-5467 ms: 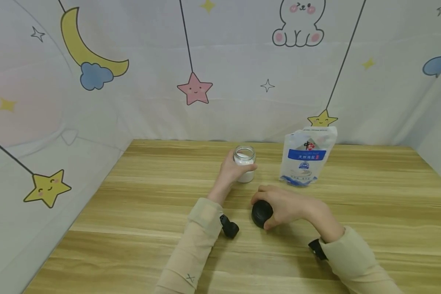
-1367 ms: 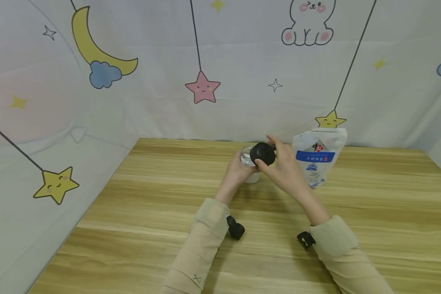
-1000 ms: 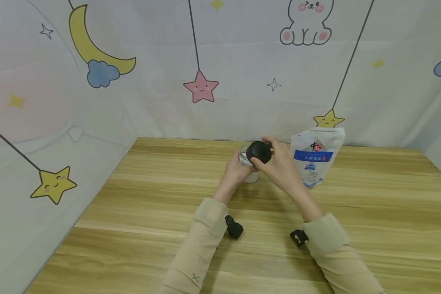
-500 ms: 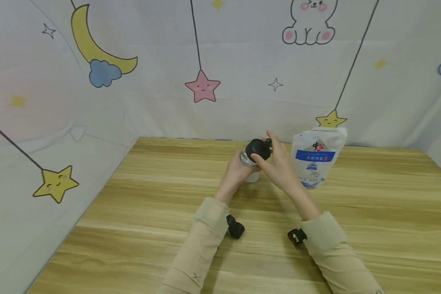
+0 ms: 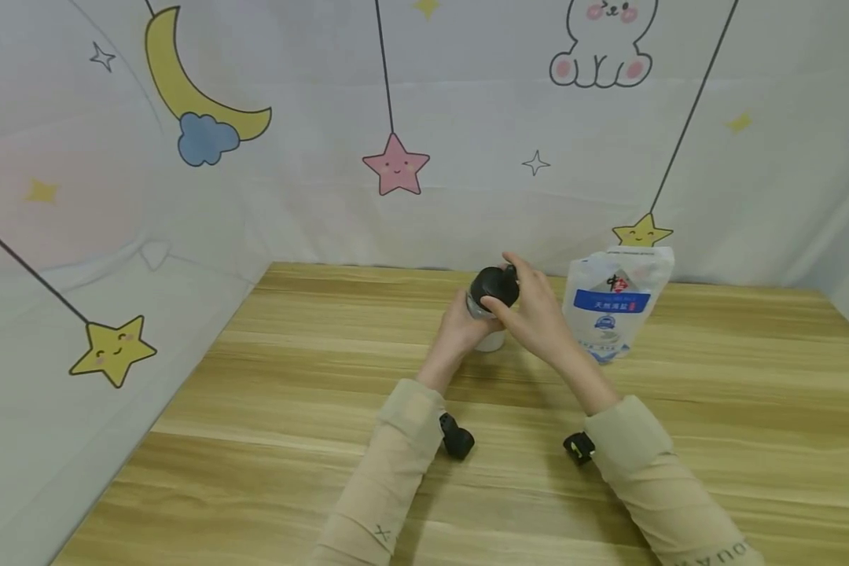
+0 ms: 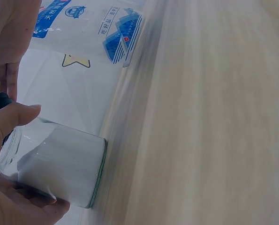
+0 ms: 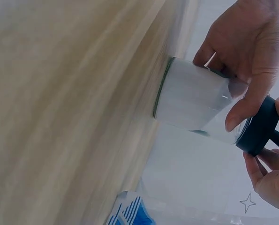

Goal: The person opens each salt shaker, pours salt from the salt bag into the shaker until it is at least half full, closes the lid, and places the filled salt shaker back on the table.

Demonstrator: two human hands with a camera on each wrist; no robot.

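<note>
My left hand [image 5: 460, 326] grips a clear glass jar [image 6: 66, 164] around its upper side, its thumb near the neck. White grains fill much of the jar, sloping up one side of the glass. The thumb and fingers of my right hand [image 5: 541, 318] pinch a round black lid [image 5: 494, 288] at the jar's mouth. A small black loop or handle sticks out of the lid. In the right wrist view, the lid [image 7: 259, 126] covers the mouth, and the jar's base stands at the table surface.
A white and blue salt pouch [image 5: 611, 303] stands upright just right of the right hand. The wooden table [image 5: 255, 440] ends at a white cartoon-printed curtain [image 5: 467, 212] close behind the jar. A black camera sits at each wrist.
The right hand has carried the black lid from near the table up to the jar, and over the last second has brought it from beside the rim onto the mouth. The left hand keeps its grip.
</note>
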